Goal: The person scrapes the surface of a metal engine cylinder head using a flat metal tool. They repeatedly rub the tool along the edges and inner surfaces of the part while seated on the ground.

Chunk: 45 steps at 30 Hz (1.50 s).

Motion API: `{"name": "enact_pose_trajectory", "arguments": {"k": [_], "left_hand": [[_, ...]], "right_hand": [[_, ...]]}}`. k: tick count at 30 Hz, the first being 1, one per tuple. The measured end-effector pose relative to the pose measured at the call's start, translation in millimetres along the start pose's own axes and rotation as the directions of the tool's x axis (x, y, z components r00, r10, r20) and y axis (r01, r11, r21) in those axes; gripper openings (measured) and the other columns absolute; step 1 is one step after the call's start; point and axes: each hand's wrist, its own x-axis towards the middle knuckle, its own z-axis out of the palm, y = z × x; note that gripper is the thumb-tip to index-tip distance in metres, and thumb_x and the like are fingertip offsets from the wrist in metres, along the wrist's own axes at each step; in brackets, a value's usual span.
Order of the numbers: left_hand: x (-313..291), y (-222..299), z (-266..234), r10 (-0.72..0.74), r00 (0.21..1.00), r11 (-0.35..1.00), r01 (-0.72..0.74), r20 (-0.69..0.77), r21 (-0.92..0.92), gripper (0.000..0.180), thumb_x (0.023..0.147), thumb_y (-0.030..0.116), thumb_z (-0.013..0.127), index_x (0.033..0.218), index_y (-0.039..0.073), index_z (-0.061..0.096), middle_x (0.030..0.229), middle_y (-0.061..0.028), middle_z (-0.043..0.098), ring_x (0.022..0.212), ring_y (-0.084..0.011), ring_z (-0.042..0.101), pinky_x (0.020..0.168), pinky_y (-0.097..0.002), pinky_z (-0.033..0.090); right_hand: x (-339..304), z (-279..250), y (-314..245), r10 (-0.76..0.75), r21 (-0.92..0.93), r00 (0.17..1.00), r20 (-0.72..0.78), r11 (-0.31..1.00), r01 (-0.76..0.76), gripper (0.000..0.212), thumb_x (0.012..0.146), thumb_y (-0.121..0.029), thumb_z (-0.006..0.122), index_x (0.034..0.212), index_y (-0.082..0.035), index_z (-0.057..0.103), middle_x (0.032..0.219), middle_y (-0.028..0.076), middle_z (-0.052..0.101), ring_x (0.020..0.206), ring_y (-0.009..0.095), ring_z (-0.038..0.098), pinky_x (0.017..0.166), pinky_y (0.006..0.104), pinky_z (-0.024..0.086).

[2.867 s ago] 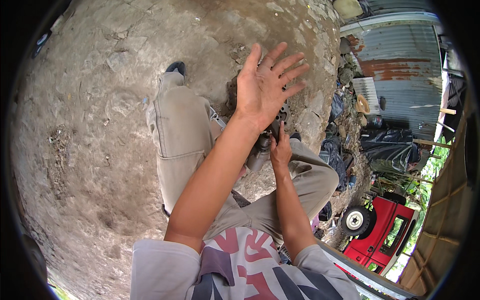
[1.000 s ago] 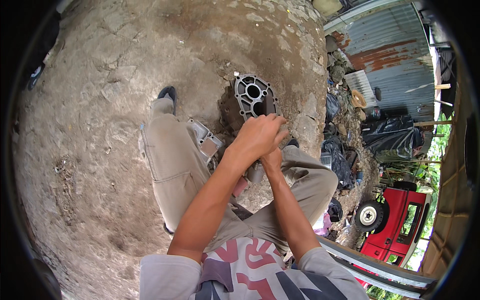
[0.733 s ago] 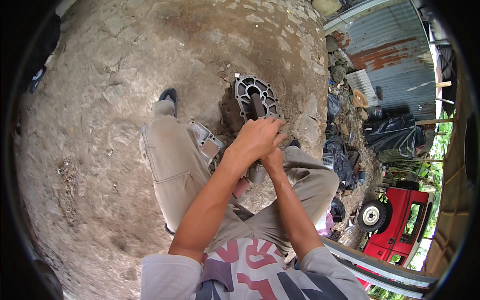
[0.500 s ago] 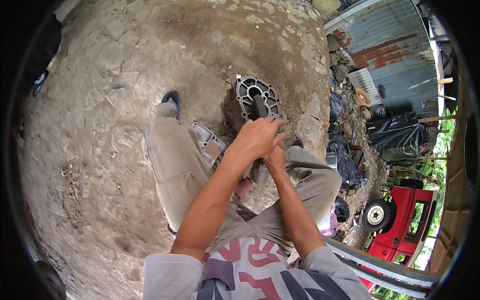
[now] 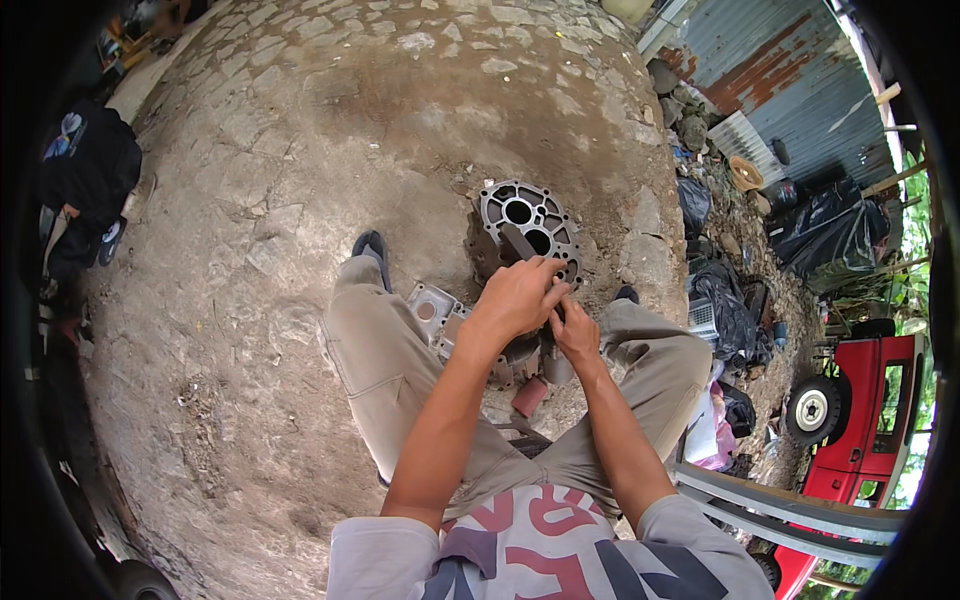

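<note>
A flat dark grey bar [image 5: 516, 243], perhaps a file, reaches from my hands over a metal gear housing [image 5: 494, 207]. The housing has a ribbed, bolt-holed face and two large round bores, and stands on the ground between my feet. My right hand [image 5: 572, 330] is closed round the near end of the bar. Over the bar's middle my left hand [image 5: 520, 297] presses with bent fingers, hiding part of it. Beside my left leg lies a smaller cast metal cover [image 5: 430, 305]. Below the hands are a reddish block [image 5: 529, 397] and a grey cylinder [image 5: 558, 367].
Rough stone-and-dirt ground [image 5: 250, 250] spreads around me. Black plastic bags [image 5: 725, 300] and rubble line the right side, below a rusty corrugated sheet [image 5: 760, 70]. A red vehicle [image 5: 850, 410] stands beyond a metal rail [image 5: 790, 505]. Another person [image 5: 95, 160] in dark clothing is at far left.
The bar has drawn back toward me and slightly left across the housing, uncovering more of both bores. Both hands keep their grip. The whole view has shifted, so more surroundings show at left.
</note>
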Motion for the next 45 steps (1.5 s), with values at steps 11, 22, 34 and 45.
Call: {"name": "enact_pose_trajectory", "arguments": {"k": [11,22,34,45], "left_hand": [[25.8,-8.1,-15.6,-0.412,0.868,0.667,0.079,-0.278,-0.741,0.031,0.105,0.028,0.051,0.119,0.004,0.065,0.106,-0.0108,0.072,0.102,-0.0222,0.068,0.09,-0.0347,0.052],[19.3,-7.3,-35.7,-0.609,0.771,0.208,-0.07,-0.185,-0.976,0.032,0.105,0.029,0.05,0.124,0.004,0.057,0.112,-0.0099,0.067,0.105,-0.0226,0.065,0.096,-0.0379,0.05],[14.2,-5.6,-41.0,-0.631,0.746,0.207,-0.103,-0.213,-0.973,0.031,0.105,0.028,0.051,0.123,0.003,0.057,0.108,-0.0092,0.067,0.102,-0.0217,0.065,0.094,-0.0379,0.051],[14.0,2.6,-45.5,-0.643,0.73,0.186,-0.144,-0.231,-0.972,0.027,0.105,0.027,0.052,0.118,0.004,0.06,0.106,-0.0081,0.068,0.1,-0.0203,0.066,0.094,-0.0367,0.052]], "right_hand": [[5.5,-1.1,-6.9,0.195,0.104,0.981,-0.003,0.975,-0.194,0.065,0.099,-0.04,0.056,0.157,-0.032,0.027,0.093,0.025,0.069,0.082,0.047,0.067,0.071,0.0557,0.052],[28.1,-9.9,3.9,0.125,0.085,0.992,0.002,0.989,-0.124,0.065,0.098,-0.041,0.057,0.156,-0.032,0.03,0.086,0.026,0.068,0.08,0.048,0.066,0.07,0.0558,0.051],[51.5,-12.2,-19.2,0.29,0.145,0.956,0.035,0.945,-0.292,0.064,0.098,-0.042,0.055,0.156,-0.029,0.031,0.089,0.028,0.069,0.084,0.049,0.066,0.073,0.0561,0.051],[108.8,-31.4,-13.5,0.327,0.088,0.945,-0.012,0.942,-0.325,0.059,0.096,-0.04,0.056,0.151,-0.023,0.043,0.092,0.028,0.07,0.087,0.049,0.068,0.076,0.0569,0.052]]}}
